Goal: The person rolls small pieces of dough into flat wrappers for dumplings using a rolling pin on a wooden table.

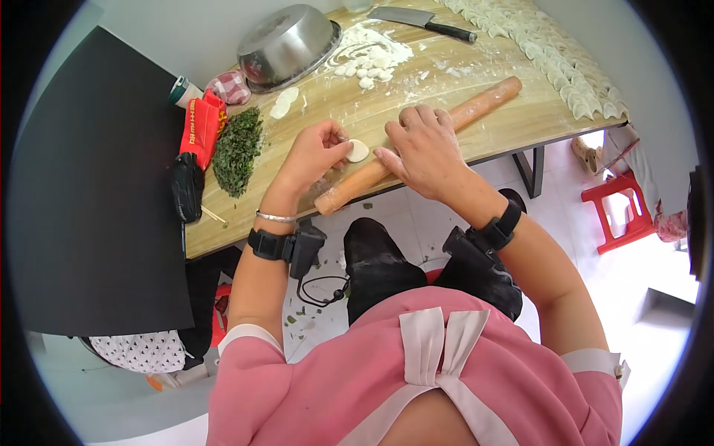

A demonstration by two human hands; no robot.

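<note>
Near the front edge of the wooden table, my left hand [318, 151] pinches the edge of a small round dumpling wrapper [358, 151]. My right hand [425, 149] lies curled over the middle of a long wooden rolling pin [487, 102], its fingers wrapped round it. The pin slants from the table's front edge up to the right, its near end beside my left wrist. Beyond my hands lie flour and several small dough pieces [366, 71]. A couple of rolled wrappers [283, 102] rest to the left, close to a heap of chopped greens [238, 149].
An upturned metal bowl [286, 44] stands at the back left, and a cleaver [424, 22] lies at the back. Rows of folded dumplings [558, 67] cover the right side. A red packet [199, 130] and a black pouch [187, 189] line the left edge. A red stool [619, 212] stands at right.
</note>
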